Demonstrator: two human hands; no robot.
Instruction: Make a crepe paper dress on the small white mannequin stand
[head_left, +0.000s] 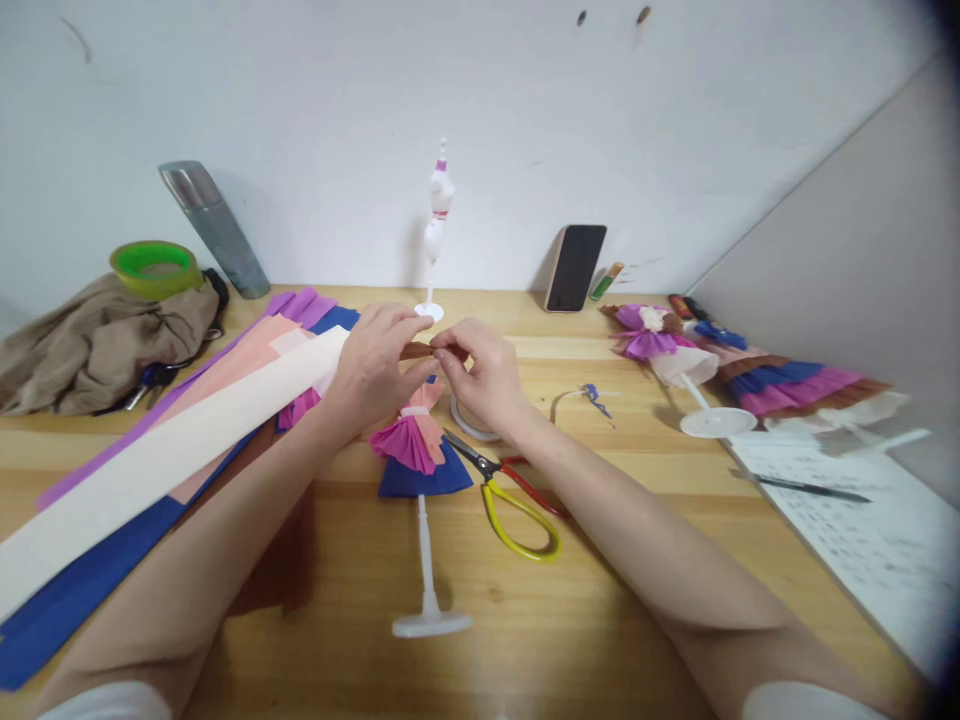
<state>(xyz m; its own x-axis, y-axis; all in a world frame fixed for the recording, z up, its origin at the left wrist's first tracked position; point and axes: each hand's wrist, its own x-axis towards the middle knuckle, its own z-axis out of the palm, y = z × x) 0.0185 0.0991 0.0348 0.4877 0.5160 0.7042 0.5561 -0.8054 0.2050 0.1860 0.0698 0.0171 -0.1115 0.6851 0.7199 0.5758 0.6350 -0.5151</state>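
Note:
My left hand [381, 362] and my right hand [484, 375] meet above the middle of the table. Between their closed fingertips runs a narrow brown crepe paper strip [417, 350], gathered in folds. Just below them lies a small mannequin stand [425, 560] dressed in a blue, magenta and peach paper dress [420, 455]. Scissors [502, 480] with one yellow and one red handle lie beside the dress, under my right forearm. A roll of tape [472, 425] is partly hidden behind my right hand.
Long crepe paper strips [172, 455] spread across the left. A bare white mannequin [433, 230] stands at the wall near a phone [576, 268]. Two dressed stands, including a pink one [694, 365], lie at right by a written sheet [847, 530] and pen [814, 488]. Green tape [154, 268] rests on brown cloth [97, 335].

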